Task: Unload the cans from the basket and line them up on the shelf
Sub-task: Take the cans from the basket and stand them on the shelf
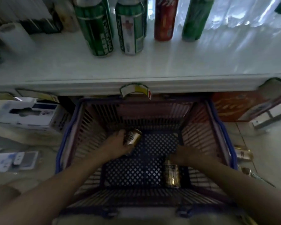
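Note:
A red plastic basket (199, 125) with blue rim stands on the floor under a white shelf (169, 62). Inside it, my left hand (118, 143) grips a gold can (133, 137), tilted, near the basket's far left floor. My right hand (188, 155) rests on the top of a second gold can (171, 173) lying at the near right of the basket floor. On the shelf stand two green cans (94, 28) (131, 28), a red can (165, 18) and a slimmer green can (195, 18).
A white roll (15, 36) and dark packs sit at the shelf's left. Cardboard boxes (28, 113) (243, 106) flank the basket beneath the shelf. Two more cans (242, 154) lie on the floor right of the basket. A price tag (136, 91) hangs on the shelf edge.

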